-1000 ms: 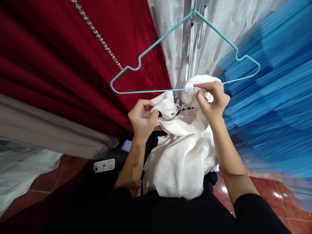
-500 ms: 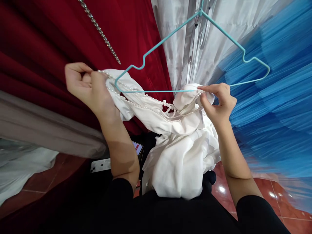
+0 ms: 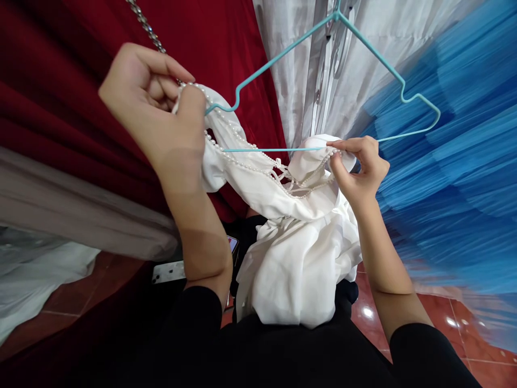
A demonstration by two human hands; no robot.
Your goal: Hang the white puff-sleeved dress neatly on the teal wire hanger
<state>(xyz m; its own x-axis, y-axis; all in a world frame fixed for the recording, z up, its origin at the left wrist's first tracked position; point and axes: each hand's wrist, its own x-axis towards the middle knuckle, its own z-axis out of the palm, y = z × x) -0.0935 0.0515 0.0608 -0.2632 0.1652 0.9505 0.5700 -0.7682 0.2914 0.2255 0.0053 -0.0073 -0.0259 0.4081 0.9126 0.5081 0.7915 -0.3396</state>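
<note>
A white dress (image 3: pixel 294 269) with pearl-beaded edging lies bunched over my lap, its upper part stretched between both hands. My left hand (image 3: pixel 157 97) pinches the beaded edge at the left and holds it up around the left end of a light-blue hanger (image 3: pixel 285 54). That hanger end is partly hidden by the cloth and my hand. At the right, my right hand (image 3: pixel 359 164) pinches the other beaded edge between thumb and forefinger, by the hanger's bottom bar. The hanger's right end sticks out bare beyond my right hand.
Dark red cloth (image 3: pixel 226 48) hangs at the left with a jewelled strip (image 3: pixel 145 24). White garments (image 3: pixel 283 64) and blue tulle (image 3: pixel 452 161) hang behind and to the right. A phone (image 3: pixel 167 272) lies by my left arm. The floor has red tiles (image 3: pixel 371 328).
My left hand has moved up and to the right, drawing the dress's beaded edge over the hanger's left end. My right hand has barely moved.
</note>
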